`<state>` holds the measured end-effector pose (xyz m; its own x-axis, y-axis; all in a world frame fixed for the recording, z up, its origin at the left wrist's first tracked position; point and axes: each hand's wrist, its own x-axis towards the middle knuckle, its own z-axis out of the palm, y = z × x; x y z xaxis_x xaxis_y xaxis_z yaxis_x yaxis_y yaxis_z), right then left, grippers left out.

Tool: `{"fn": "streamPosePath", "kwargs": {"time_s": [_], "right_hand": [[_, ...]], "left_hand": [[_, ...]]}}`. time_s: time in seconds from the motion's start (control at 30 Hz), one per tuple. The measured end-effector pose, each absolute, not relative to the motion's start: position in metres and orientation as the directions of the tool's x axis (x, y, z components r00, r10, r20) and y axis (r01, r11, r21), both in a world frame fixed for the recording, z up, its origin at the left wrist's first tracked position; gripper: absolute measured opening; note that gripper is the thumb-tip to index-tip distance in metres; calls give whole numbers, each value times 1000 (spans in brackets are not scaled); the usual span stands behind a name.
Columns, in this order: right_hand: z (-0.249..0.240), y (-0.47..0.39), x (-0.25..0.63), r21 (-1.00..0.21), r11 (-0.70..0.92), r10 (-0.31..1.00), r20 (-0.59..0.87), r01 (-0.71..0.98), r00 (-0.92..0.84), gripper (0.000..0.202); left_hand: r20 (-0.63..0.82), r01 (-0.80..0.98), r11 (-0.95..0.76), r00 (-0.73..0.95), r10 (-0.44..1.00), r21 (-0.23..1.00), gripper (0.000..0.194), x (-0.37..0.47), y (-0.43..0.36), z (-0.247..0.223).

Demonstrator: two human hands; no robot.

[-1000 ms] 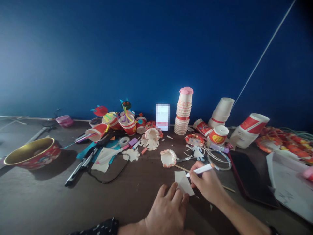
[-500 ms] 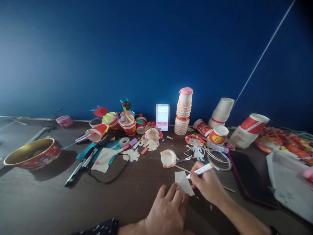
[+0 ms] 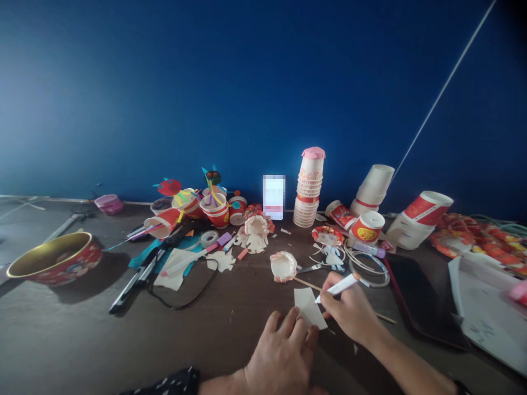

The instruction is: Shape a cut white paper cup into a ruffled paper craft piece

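A small white piece of paper (image 3: 307,304) lies on the dark table in front of me. My left hand (image 3: 284,348) rests with its fingers stretched out, the fingertips pressing on the paper's near edge. In my right hand (image 3: 348,307) is a white marker (image 3: 340,286), gripped between thumb and fingers, its tip at the right side of the paper. Just beyond lie a cut paper-cup piece (image 3: 283,267), a pair of scissors (image 3: 312,268) and a thin wooden stick (image 3: 307,283) that passes behind my right hand. A paper doll figure (image 3: 333,256) lies further back.
Left stands a red and gold bowl (image 3: 82,262), near a black and silver hair straightener (image 3: 134,281). Decorated paper cups (image 3: 216,214) and a tall cup stack (image 3: 309,186) line the blue wall. A dark tablet (image 3: 420,302) and white paper box (image 3: 489,307) lie right.
The marker tip has shifted very slightly right and down over the paper. My left hand and the paper have stayed in place.
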<state>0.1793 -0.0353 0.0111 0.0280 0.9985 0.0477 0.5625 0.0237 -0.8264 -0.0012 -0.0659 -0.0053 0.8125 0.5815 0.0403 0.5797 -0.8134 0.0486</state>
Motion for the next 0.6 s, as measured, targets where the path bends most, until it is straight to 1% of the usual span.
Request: {"fn": "streamPosePath", "kwargs": {"time_s": [0.17,0.4,0.6], "right_hand": [[12,-37,180,-823,21,999,42,567,23,11],[13,-37,179,-821,23,999,41,570,19,10],[10,-36,180,-821,35,999,52,571,13,10]], "left_hand": [[48,570,-821,819,571,46,77,-1,-66,-5],[-4,586,-807,810,587,71,75,0,-65,3],[20,579,-813,814,581,57,76,-1,-66,-1]]}}
